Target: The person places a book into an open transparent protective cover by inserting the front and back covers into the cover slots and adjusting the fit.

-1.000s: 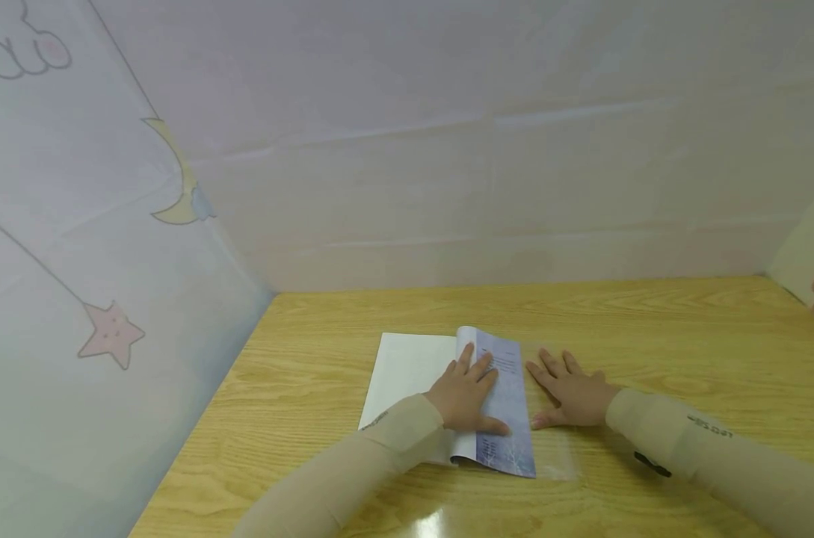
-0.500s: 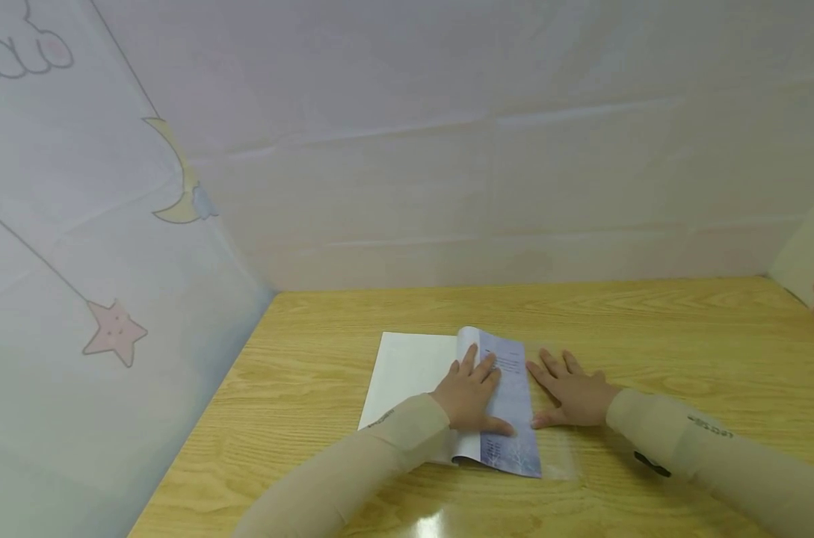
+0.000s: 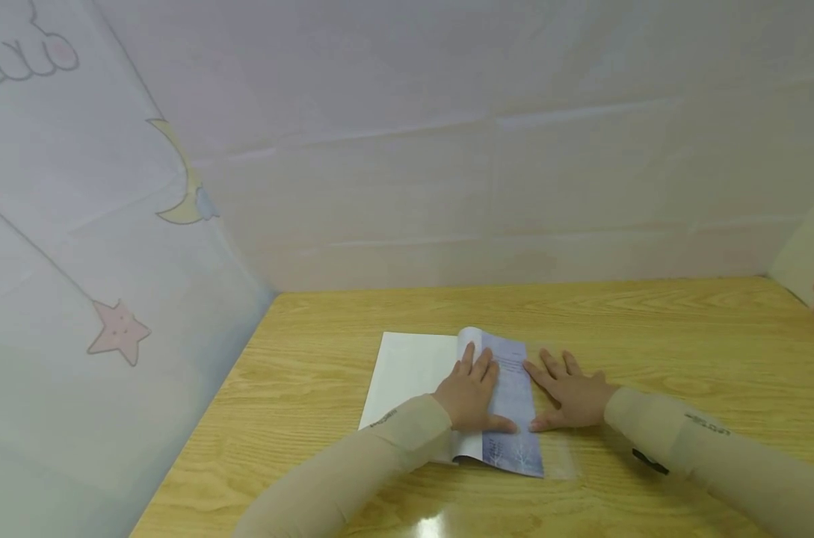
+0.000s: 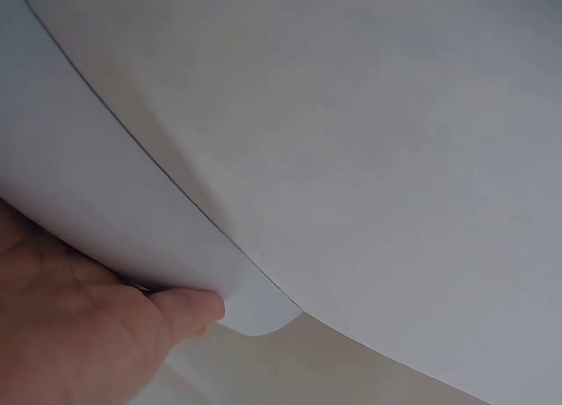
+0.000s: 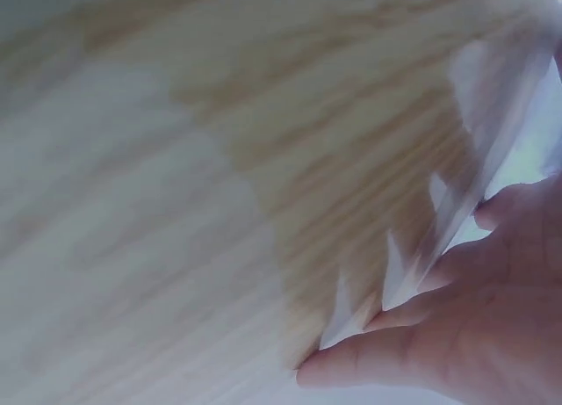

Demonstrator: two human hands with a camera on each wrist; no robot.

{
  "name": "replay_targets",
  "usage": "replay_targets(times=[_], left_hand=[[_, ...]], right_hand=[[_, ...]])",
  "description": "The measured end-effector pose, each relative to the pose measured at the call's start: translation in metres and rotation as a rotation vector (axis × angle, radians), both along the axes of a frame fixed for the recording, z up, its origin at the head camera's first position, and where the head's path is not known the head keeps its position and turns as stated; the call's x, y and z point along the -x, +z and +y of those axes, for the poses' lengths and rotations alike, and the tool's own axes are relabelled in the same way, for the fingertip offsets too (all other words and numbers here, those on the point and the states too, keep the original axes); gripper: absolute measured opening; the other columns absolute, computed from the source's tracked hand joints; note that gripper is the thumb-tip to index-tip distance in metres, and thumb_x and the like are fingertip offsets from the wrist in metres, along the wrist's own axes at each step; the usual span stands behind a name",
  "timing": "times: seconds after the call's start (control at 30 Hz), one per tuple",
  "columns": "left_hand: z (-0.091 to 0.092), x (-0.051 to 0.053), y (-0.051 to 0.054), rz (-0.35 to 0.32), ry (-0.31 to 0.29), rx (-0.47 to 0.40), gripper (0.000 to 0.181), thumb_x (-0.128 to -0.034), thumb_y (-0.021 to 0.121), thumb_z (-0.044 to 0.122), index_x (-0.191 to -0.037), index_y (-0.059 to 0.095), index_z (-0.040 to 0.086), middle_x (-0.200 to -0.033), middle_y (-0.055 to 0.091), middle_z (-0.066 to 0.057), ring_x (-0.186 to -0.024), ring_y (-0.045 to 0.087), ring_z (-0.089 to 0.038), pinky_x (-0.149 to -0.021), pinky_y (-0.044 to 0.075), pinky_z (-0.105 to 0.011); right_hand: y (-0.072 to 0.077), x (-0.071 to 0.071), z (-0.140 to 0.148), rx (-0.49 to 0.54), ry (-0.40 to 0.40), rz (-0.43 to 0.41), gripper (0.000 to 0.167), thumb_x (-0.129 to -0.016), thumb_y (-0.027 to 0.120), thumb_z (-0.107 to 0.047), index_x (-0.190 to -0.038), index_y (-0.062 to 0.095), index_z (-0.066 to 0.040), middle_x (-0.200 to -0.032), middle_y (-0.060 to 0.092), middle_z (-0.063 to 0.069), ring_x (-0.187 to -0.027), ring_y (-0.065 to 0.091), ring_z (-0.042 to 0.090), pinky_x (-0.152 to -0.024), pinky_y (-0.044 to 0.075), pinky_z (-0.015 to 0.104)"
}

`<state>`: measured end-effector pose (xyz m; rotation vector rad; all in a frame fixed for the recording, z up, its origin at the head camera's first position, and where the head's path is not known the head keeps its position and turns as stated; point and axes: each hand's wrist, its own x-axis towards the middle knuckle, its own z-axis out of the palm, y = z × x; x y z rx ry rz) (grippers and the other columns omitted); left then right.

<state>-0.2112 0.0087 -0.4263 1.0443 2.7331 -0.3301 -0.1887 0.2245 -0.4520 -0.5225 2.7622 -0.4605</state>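
A thin booklet lies open on the wooden table, its white page (image 3: pixel 407 370) to the left. Its purple printed cover (image 3: pixel 514 400) curls over from the spine side and lies to the right. With fingers spread, my left hand (image 3: pixel 467 400) presses on the white and purple strip of this cover. My right hand (image 3: pixel 575 397), also spread, rests on a clear plastic sheet (image 3: pixel 561 459), its thumb and fingertips at the cover's right edge. The left wrist view shows the left thumb (image 4: pixel 189 313) beside the curled white paper. Plastic folds appear near the right fingers (image 5: pixel 360 357) in the right wrist view.
The wooden table (image 3: pixel 299 388) extends around the booklet on every side. A pale fabric backdrop (image 3: pixel 481 187) stands behind it, and a patterned one with a star (image 3: pixel 119 332) is on the left. A bright reflection lies near the table's front.
My left hand and the purple cover have shifted slightly right. The right hand has edged a little left, so its fingertips now meet the cover's edge.
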Motion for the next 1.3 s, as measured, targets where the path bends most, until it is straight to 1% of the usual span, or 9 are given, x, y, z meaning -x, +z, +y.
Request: replay_targets(times=[0.07, 0.23, 0.3, 0.37, 0.47, 0.6, 0.73, 1.07, 1.3], left_hand=[[-0.003, 0.001, 0.004, -0.046, -0.003, -0.027, 0.100, -0.0856, 0.047, 0.073, -0.155, 0.020, 0.007, -0.162, 0.008, -0.010, -0.147, 0.001, -0.031, -0.115, 0.021, -0.034], [-0.019, 0.006, 0.018, -0.262, 0.008, -0.127, 0.099, -0.0874, 0.057, 0.064, -0.155, 0.017, 0.005, -0.162, 0.000, -0.011, -0.147, -0.005, -0.030, -0.117, 0.013, -0.035], [-0.025, 0.006, 0.021, -0.305, 0.011, -0.137, 0.100, -0.0870, 0.059, 0.063, -0.156, 0.014, 0.006, -0.162, -0.004, -0.009, -0.147, -0.007, -0.029, -0.117, 0.014, -0.039], [-0.029, 0.005, 0.022, -0.302, 0.000, -0.128, 0.101, -0.0869, 0.059, 0.063, -0.156, 0.012, 0.007, -0.162, -0.005, -0.008, -0.147, -0.007, -0.028, -0.117, 0.015, -0.042], [-0.030, 0.005, 0.018, -0.259, -0.021, -0.110, 0.100, -0.0872, 0.055, 0.066, -0.157, 0.011, 0.008, -0.163, -0.004, -0.007, -0.148, -0.005, -0.026, -0.116, 0.018, -0.046], [-0.028, 0.006, 0.009, -0.218, -0.037, -0.078, 0.101, -0.0870, 0.051, 0.070, -0.157, 0.009, 0.010, -0.162, -0.005, -0.006, -0.147, -0.006, -0.025, -0.116, 0.018, -0.046], [-0.024, 0.006, 0.002, -0.199, -0.038, -0.053, 0.102, -0.0864, 0.048, 0.072, -0.157, 0.008, 0.011, -0.162, -0.006, -0.004, -0.147, -0.007, -0.023, -0.116, 0.016, -0.046], [-0.018, -0.002, 0.006, -0.173, -0.018, -0.004, 0.100, -0.0857, 0.047, 0.074, -0.157, 0.013, 0.012, -0.163, -0.001, -0.003, -0.148, -0.004, -0.023, -0.116, 0.017, -0.046], [-0.015, -0.001, 0.003, -0.151, -0.011, 0.031, 0.101, -0.0848, 0.045, 0.075, -0.157, 0.012, 0.014, -0.163, -0.002, -0.001, -0.148, -0.004, -0.022, -0.116, 0.016, -0.046]], right_hand=[[-0.001, 0.000, 0.000, -0.011, -0.001, 0.001, 0.105, -0.080, 0.061, -0.069, -0.151, 0.025, 0.000, -0.152, 0.009, 0.037, -0.131, 0.005, 0.067, -0.077, 0.013, 0.090], [-0.006, 0.001, 0.000, -0.023, -0.008, -0.019, 0.107, -0.079, 0.060, -0.071, -0.152, 0.024, -0.003, -0.153, 0.007, 0.036, -0.132, 0.002, 0.067, -0.077, 0.011, 0.090], [-0.006, 0.001, 0.000, -0.025, -0.013, -0.025, 0.107, -0.079, 0.059, -0.072, -0.153, 0.023, -0.003, -0.154, 0.006, 0.035, -0.133, 0.002, 0.066, -0.078, 0.011, 0.090], [-0.006, 0.001, 0.000, -0.022, -0.016, -0.028, 0.108, -0.078, 0.059, -0.072, -0.153, 0.023, -0.003, -0.154, 0.006, 0.035, -0.133, 0.001, 0.066, -0.078, 0.010, 0.090], [-0.003, 0.001, 0.001, -0.004, -0.020, -0.038, 0.111, -0.078, 0.061, -0.072, -0.152, 0.022, 0.000, -0.154, 0.006, 0.035, -0.133, 0.001, 0.066, -0.078, 0.008, 0.090], [-0.003, 0.002, 0.005, 0.022, -0.022, -0.071, 0.115, -0.077, 0.065, -0.069, -0.151, 0.018, 0.006, -0.154, 0.004, 0.035, -0.134, -0.001, 0.063, -0.081, 0.007, 0.089], [-0.002, 0.004, 0.009, 0.046, -0.018, -0.114, 0.115, -0.078, 0.067, -0.066, -0.151, 0.017, 0.007, -0.155, 0.002, 0.033, -0.136, -0.004, 0.060, -0.085, 0.006, 0.087], [0.015, -0.002, 0.003, 0.062, -0.012, -0.122, 0.110, -0.079, 0.071, -0.058, -0.149, 0.020, 0.010, -0.153, 0.004, 0.036, -0.135, -0.002, 0.062, -0.086, 0.009, 0.087], [0.018, -0.002, 0.002, 0.042, -0.003, -0.103, 0.109, -0.079, 0.072, -0.057, -0.148, 0.021, 0.011, -0.152, 0.005, 0.037, -0.134, 0.000, 0.063, -0.084, 0.010, 0.087]])
